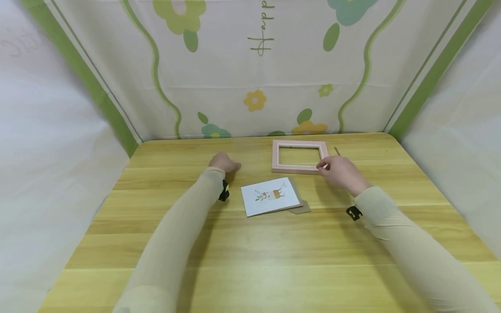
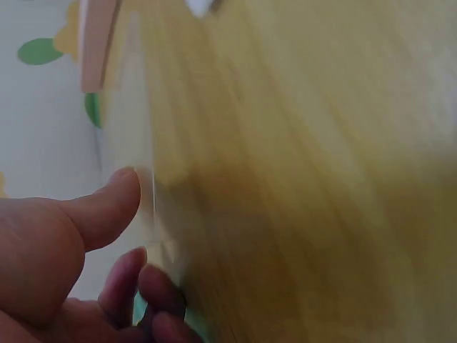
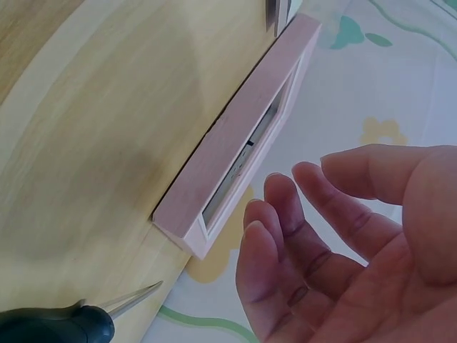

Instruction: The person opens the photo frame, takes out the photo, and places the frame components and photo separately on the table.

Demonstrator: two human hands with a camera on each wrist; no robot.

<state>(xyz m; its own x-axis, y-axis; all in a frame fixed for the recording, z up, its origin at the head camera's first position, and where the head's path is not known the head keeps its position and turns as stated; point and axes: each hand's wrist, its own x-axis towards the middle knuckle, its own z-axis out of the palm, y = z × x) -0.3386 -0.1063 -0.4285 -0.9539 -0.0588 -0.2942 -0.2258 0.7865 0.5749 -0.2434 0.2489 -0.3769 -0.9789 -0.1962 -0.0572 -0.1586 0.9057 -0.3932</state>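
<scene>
A clear transparent sheet point(image 2: 130, 121) shows faintly in the left wrist view. My left hand point(image 1: 225, 162) pinches its near end between thumb and fingers, at the left of the table's far part. The pink picture frame point(image 1: 299, 170) lies flat near the back edge, with the tabletop visible through its opening. Over the frame's right front corner hovers my right hand point(image 1: 339, 173), its fingers loosely bent. In the right wrist view, a gap shows between those fingertips point(image 3: 278, 187) and the frame, and nothing is held.
A white card with a printed plant picture point(image 1: 270, 196) lies in front of the frame, over a brown backing piece point(image 1: 301, 208). A dark-handled tool with a pointed metal tip point(image 3: 61, 325) lies right of the frame. A flower-patterned cloth point(image 1: 227, 65) hangs behind the table.
</scene>
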